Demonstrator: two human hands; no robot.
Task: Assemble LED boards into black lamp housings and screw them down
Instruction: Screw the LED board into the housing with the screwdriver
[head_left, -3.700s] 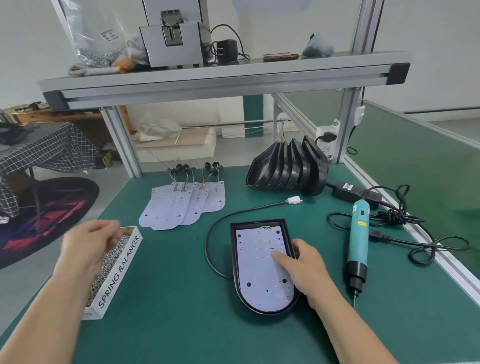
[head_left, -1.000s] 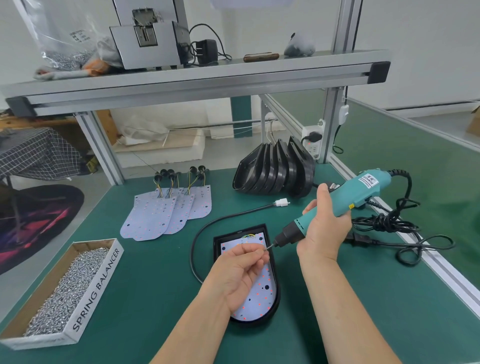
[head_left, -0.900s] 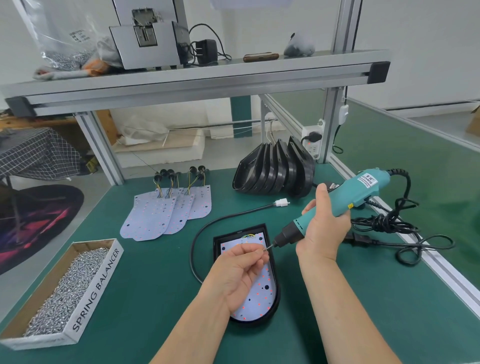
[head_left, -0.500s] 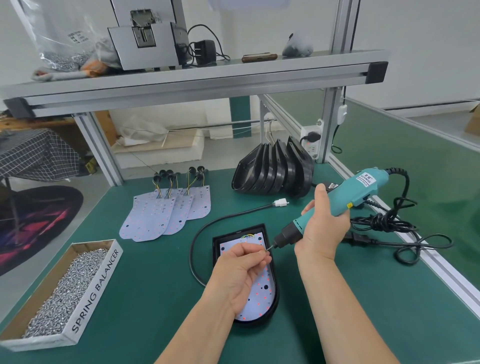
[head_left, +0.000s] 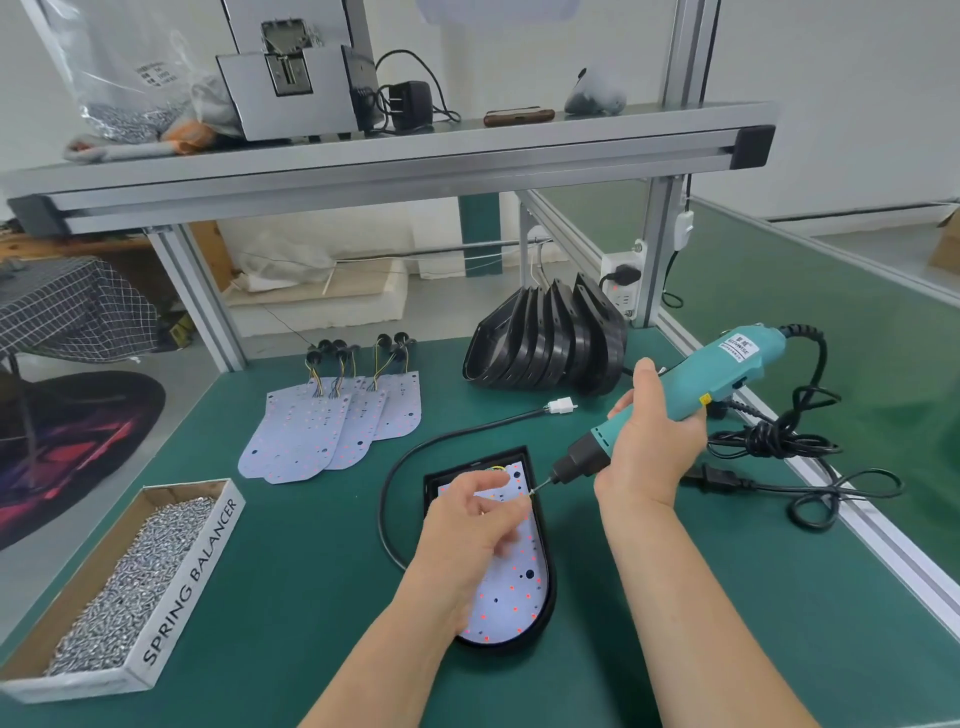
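Left hand (head_left: 478, 519) hovers over the upper part of the LED board (head_left: 511, 592), fingers curled, with thumb and forefinger pinched together right at the bit tip of the electric screwdriver (head_left: 727, 369). What they pinch is too small to make out beyond a pale speck, but I judge it to be a screw (head_left: 528, 496). The right hand (head_left: 649, 447) is wrapped around the driver's teal body and holds it slanted down toward the left. A few seconds back things stood differently: the left hand was at the box of screws (head_left: 192, 577), the right hand was pressing on the board, and the driver lay on the green table (head_left: 291, 545). Over the last second almost nothing has shifted, which suggests the screw is being seated on the bit or lined up with a hole near the board's top right corner. The board lies flat inside the black housing (head_left: 549, 603), whose cable (head_left: 387, 499) loops off to the left. Placement therefore looks done and fastening is only beginning; I cannot see any screw already driven. Spare LED boards (head_left: 311, 431) and the stack of housings (head_left: 545, 343) wait farther back, so several more units remain.
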